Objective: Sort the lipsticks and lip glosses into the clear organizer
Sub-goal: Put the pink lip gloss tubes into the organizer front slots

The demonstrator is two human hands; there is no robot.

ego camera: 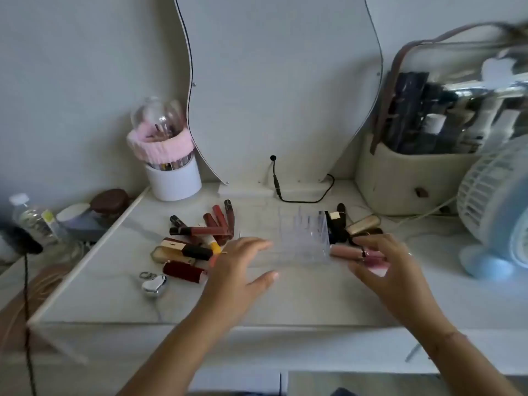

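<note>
Lipsticks and lip glosses (200, 238) lie in a loose heap on the white table (285, 298), just left of the clear organizer (303, 238). They include dark red and brown gloss tubes, a gold-and-black lipstick (185, 248) and a dark red tube (183, 271) at the near edge. A smaller group of black and gold tubes (357, 224) sits just right of the organizer, with a pink lip gloss (344, 251) lying on its side, one end against the organizer's right wall. The organizer stands in the middle of the table; no tube shows in its compartments.

The left hand (243, 261) is spread at the organizer's near left corner, fingers straight and thumb apart, holding nothing. The right hand (391, 267) hovers over the far end of the pink gloss with curved fingers — motion blur hides whether it grips the tube or only reaches above it.

A silver heart keyring (154, 285) rests near the dark red tube. Behind, a curved mirror (280, 81) stands against the wall, with a black cable (303, 200) at its foot. A white cup with a pink band (174, 181) sits to its left — a beige case (405, 178) of bottles and a pale blue fan (497, 210) to its right.
</note>
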